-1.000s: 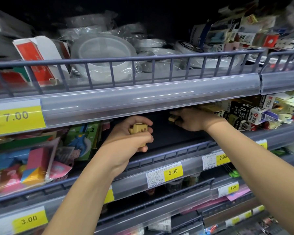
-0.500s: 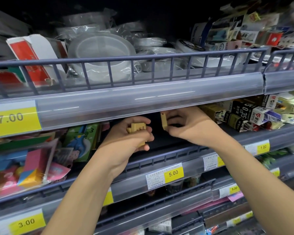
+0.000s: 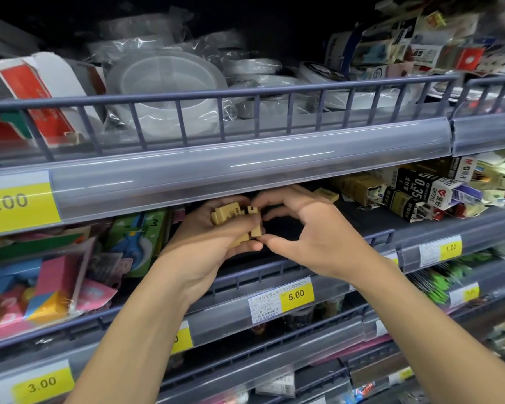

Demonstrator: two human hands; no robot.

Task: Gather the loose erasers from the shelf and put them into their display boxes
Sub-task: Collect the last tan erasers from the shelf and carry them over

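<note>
Clutching tan erasers, left hand closed.

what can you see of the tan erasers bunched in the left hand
The tan erasers are small yellowish-tan blocks with faint dark print on one face, matte like paper-sleeved rubber. Several sit stacked unevenly in the left hand, whose fingers curl around them from below. The exact count cannot be told. One narrower piece stands upright at the bunch's right edge, where the right hand pinches it between thumb and fingertips. The bunch is held in the air in front of the dark middle shelf, under the clear price rail.
</note>
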